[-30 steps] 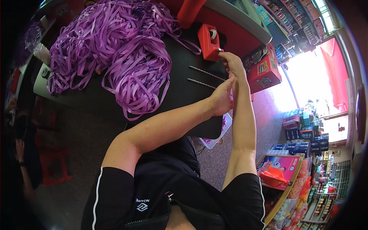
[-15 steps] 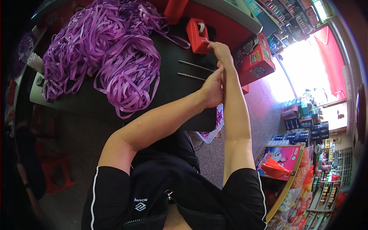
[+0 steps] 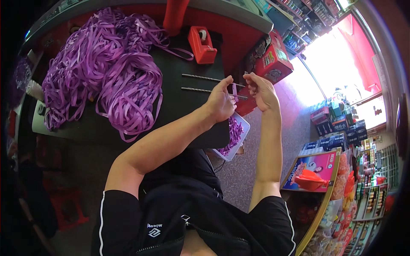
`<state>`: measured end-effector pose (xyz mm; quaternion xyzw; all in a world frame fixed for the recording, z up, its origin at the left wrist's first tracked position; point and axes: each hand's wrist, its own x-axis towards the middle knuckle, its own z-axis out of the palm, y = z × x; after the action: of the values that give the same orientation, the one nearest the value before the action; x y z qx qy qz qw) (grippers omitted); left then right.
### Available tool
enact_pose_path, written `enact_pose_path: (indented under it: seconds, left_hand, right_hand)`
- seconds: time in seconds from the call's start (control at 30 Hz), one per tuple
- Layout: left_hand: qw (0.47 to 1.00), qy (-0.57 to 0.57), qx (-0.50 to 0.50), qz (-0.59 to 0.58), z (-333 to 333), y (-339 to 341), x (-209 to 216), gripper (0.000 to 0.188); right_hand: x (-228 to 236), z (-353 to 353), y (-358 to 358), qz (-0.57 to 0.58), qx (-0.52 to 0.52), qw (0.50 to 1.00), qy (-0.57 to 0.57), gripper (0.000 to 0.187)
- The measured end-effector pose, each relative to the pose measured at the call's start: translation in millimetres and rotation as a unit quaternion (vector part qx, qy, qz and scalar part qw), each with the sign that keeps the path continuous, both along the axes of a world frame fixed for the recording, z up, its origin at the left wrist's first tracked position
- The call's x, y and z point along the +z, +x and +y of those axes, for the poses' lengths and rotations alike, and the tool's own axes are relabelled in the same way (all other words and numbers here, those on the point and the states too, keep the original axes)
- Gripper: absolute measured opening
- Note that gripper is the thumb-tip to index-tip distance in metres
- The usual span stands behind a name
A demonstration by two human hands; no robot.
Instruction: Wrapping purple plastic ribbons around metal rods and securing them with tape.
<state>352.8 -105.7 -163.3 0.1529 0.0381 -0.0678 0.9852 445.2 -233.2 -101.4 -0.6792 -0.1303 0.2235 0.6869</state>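
Nearer the person than the red tape dispenser (image 3: 202,46) and right of it, the left hand (image 3: 222,99) curls at a short purple strip (image 3: 234,90) by two metal rods (image 3: 197,76), though whether its grip pinches the strip cannot be told. Farther right of the dispenser, the right hand (image 3: 262,91) has its fingertips drawn together, its grip's contents unclear. Purple ribbons (image 3: 130,91) heap on the bench (image 3: 173,113) left of the dispenser.
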Motion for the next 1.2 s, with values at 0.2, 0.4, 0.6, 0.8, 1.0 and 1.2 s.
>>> enact_pose_path:
  seconds: [0.2,0.4,0.6,0.8,1.0,1.2]
  left_hand:
    - [0.998,0.038,-0.048,-0.032,5,1,-5,0.072]
    - [0.996,0.081,-0.036,-0.025,1,2,-8,0.066]
    - [0.997,0.071,-0.018,-0.035,-2,1,-5,0.023]
    - [0.994,0.09,-0.009,-0.062,1,3,-12,0.01]
    - [0.995,0.087,0.008,-0.049,-3,5,-13,0.006]
    - [0.995,0.09,-0.003,-0.045,-3,0,-1,0.004]
  right_hand:
    - [-10,-18,-35,-0.097,0.002,0.995,-0.03,0.026]
    - [-9,-12,-36,-0.242,0.03,0.967,-0.08,0.03]
    - [-16,-13,-32,-0.32,-0.007,0.932,-0.172,0.028]
    - [-30,-14,-28,-0.148,0.004,0.989,-0.029,0.029]
    - [-35,-17,-35,0.034,-0.051,0.994,0.091,0.03]
    - [-42,-22,-46,-0.09,-0.014,0.995,0.051,0.027]
